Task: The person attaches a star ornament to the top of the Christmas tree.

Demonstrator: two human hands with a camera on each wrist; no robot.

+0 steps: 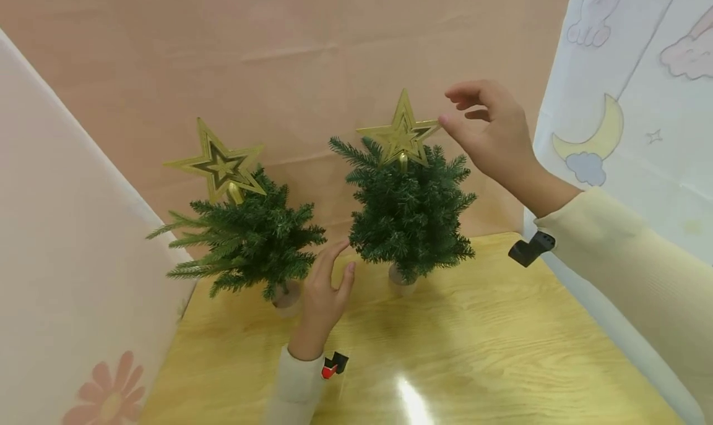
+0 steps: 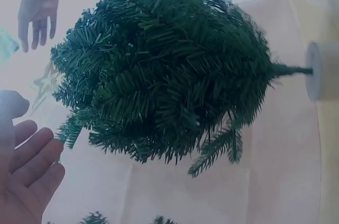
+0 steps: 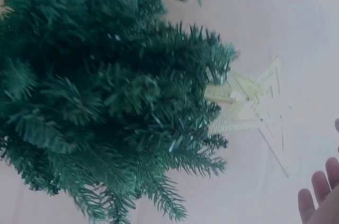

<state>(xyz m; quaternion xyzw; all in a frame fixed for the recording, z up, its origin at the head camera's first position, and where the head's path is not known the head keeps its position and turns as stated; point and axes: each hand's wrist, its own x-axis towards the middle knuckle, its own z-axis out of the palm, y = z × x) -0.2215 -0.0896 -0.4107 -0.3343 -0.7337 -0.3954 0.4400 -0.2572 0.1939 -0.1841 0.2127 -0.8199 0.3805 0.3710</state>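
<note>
Two small artificial Christmas trees stand side by side, the right tree (image 1: 412, 214) and the left tree (image 1: 256, 233). Each carries a gold star topper; the right star (image 1: 405, 134) sits nearly upright, while the left star (image 1: 223, 165) leans to the left. My right hand (image 1: 496, 131) is raised beside the right star, fingers loosely bent and holding nothing; its thumb appears at the star's right point in the head view. In the right wrist view a gap shows between its fingers (image 3: 320, 187) and the star. Low between the trees, my left hand (image 1: 325, 292) has relaxed fingers near the right tree's lower branches; contact is unclear.
Both trees stand on pale round bases, the right base (image 1: 402, 279) and the left base (image 1: 286, 296), on a wooden table (image 1: 473, 338). A peach cloth (image 1: 278, 54) hangs close behind. White patterned panels, one left (image 1: 72, 227) and one right (image 1: 657, 184), flank the table.
</note>
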